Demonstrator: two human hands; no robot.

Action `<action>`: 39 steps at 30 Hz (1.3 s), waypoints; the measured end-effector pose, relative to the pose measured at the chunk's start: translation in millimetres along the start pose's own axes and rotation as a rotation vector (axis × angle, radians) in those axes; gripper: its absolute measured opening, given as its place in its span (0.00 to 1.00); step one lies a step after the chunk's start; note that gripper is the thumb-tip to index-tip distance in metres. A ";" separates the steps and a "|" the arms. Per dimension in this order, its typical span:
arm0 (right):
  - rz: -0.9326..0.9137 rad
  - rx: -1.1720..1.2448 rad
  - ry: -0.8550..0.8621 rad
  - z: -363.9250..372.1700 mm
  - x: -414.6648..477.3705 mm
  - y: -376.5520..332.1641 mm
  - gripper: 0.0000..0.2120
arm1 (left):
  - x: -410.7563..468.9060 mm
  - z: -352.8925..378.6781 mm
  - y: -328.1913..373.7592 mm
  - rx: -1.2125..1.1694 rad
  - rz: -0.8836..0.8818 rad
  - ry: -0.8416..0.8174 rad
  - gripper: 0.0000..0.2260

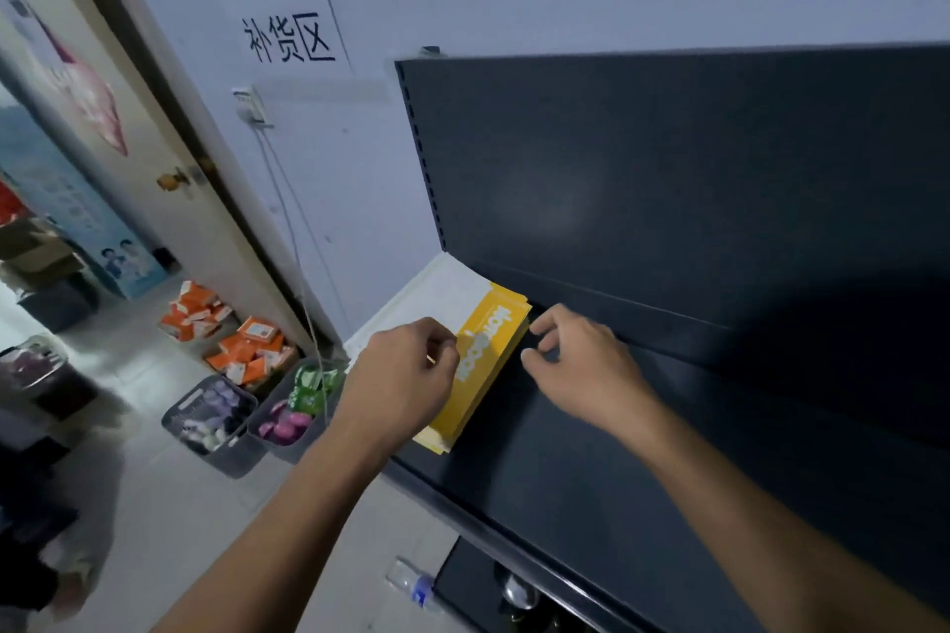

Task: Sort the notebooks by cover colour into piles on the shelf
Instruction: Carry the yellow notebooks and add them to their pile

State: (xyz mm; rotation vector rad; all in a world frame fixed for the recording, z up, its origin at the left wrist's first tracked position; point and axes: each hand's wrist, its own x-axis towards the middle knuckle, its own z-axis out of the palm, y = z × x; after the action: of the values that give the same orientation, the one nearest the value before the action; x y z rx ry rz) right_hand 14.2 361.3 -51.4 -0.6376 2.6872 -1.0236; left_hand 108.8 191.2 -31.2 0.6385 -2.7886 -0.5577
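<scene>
A stack of yellow notebooks (486, 360) with white lettering lies at the left end of the dark shelf (642, 452). A pile of white notebooks (437, 293) sits directly to its left, against the shelf's end. My left hand (406, 375) lies over the seam between the two piles, its curled fingers pinching the yellow stack's left edge. My right hand (576, 360) is at the stack's right edge, thumb and curled fingers closing on that edge. The near part of the white pile is hidden under my left hand.
The shelf's dark back panel (668, 170) rises behind the piles. On the floor to the left stand grey bins (216, 422) of small packets and boxes of orange packs (247, 350). A plastic bottle (411, 583) lies below the shelf. A door (128, 118) stands at left.
</scene>
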 end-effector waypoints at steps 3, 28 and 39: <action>0.062 -0.010 0.030 5.7 11.4 -5.6 0.13 | 26.1 0.5 -9.4 0.007 0.069 -0.041 0.09; 0.650 -0.034 0.175 102.6 63.7 -77.5 0.30 | 136.0 -13.4 -76.0 0.176 0.323 -0.213 0.10; 0.636 -0.053 0.192 109.6 49.5 -84.6 0.32 | 124.1 -15.1 -75.3 0.172 0.253 -0.213 0.14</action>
State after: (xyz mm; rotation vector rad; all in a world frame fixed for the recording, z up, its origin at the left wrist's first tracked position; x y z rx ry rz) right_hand 33.4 217.9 -77.4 0.3227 2.7739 -0.8606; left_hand 32.1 67.1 -32.0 0.2615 -3.0782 -0.3551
